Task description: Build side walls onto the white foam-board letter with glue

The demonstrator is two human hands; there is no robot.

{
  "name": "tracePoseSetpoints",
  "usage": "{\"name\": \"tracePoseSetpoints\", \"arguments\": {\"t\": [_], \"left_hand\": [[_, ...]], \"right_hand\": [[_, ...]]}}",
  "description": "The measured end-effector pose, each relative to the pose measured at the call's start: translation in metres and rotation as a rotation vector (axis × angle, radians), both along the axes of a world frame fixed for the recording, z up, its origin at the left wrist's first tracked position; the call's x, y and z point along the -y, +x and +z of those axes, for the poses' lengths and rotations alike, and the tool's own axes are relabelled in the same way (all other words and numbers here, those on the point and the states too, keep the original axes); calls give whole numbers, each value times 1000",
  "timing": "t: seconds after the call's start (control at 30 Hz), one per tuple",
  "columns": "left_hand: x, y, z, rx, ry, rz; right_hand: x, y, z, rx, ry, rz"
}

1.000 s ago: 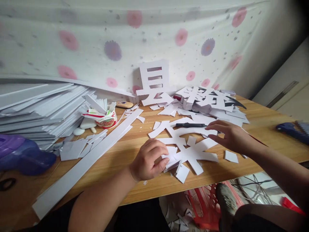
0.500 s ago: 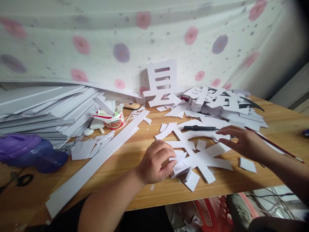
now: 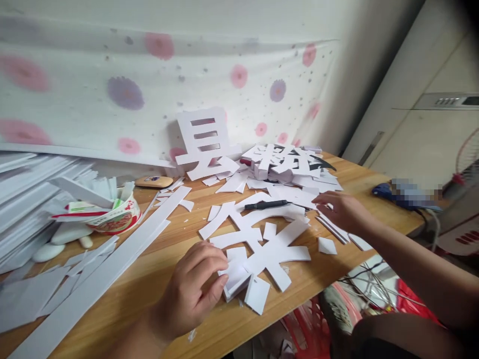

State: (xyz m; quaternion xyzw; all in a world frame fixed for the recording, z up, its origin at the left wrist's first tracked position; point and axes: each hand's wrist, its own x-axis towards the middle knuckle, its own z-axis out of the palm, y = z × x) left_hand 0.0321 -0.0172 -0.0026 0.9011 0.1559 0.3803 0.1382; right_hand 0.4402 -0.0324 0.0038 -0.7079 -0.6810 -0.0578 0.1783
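Observation:
My left hand (image 3: 198, 286) is at the near side of a white cut-out character (image 3: 258, 257) lying flat, its fingers bent and thumb apart, beside a small folded white piece (image 3: 235, 279). Nothing shows in its grasp. My right hand (image 3: 342, 212) reaches in from the right with fingers stretched leftward, close to the thin tip of a black pen-like tool (image 3: 265, 205). That tool lies across the top of the cut-out. Loose white strips (image 3: 333, 227) lie just below my right hand.
Another white character (image 3: 205, 137) leans on the flowered curtain, with a pile of cut-outs (image 3: 284, 162) to its right. A paper bowl of scraps (image 3: 118, 214), an orange-tan object (image 3: 154, 181), long white strips (image 3: 108, 269) and stacked sheets (image 3: 26, 199) are leftward. Cables (image 3: 368, 276) hang below the table edge.
The view has turned right, so the table's things appear farther left and a pale cabinet shows. The red-handled brush near my right forearm is no longer visible. My left hand sits slightly apart from the folded piece.

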Motion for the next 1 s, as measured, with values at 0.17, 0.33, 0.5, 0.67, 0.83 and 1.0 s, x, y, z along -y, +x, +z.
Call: {"name": "tracePoseSetpoints", "arguments": {"t": [0.17,0.33,0.5,0.67,0.83,1.0], "left_hand": [[1,-1,2,-24,55,5],[5,3,2,-41,91,-10],[9,7,2,-58,104,-45],[6,4,1,-47,88,-44],[5,2,0,-6,78,-31],[6,2,1,5,70,-35]], "right_hand": [[10,38,7,63,-19,-235],[3,9,6,103,-66,-47],[-32,-73,12,193,-145,255],[-69,-113,0,256,-205,197],[-83,-116,-2,215,-169,116],[-50,-95,32,47,95,26]]}}
